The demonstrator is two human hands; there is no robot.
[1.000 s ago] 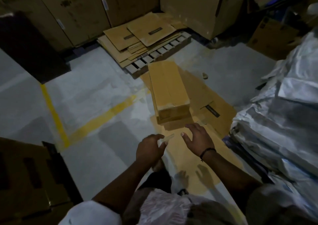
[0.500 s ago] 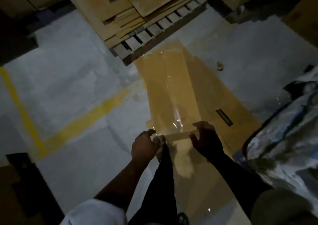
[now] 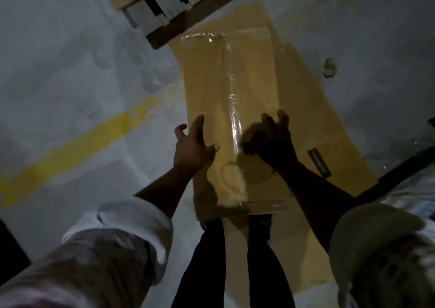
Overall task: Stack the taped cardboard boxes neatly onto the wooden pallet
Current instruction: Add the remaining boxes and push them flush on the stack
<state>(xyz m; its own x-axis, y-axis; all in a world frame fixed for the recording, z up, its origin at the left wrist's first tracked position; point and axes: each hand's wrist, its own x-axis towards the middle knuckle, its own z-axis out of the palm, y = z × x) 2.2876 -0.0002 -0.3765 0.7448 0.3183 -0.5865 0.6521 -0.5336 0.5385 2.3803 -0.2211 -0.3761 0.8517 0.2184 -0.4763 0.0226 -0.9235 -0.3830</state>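
"One box (image 3: 249, 95) only? Which way does it lie?"

"One, lying flat on a cardboard sheet (image 3: 329, 131) spread on the floor (image 3: 70, 72). Its long axis runs straight away from the person. The far end points at the pallet (image 3: 164, 4) and sits just beside its corner, and the near end is by the person's legs (image 3: 204, 260). A clear tape strip (image 3: 231, 95) runs down the middle of the top, along that axis."

"So it is not on the pallet?"

"No, it is on the sheet in front of it."

"And the hands?"

"Both arms reach forward and down over the near half, one on each side of the tape. The left hand (image 3: 193, 145) is at the box's left edge, back up, fingers spread and mostly straight, thumb out over the top. It grasps nothing. The right hand (image 3: 270, 143) is over the right half, fingers apart and half bent like a claw, and it also holds nothing. Its shadow falls on the top beside the tape."

"Do they touch the box?"

"I cannot tell for either one."
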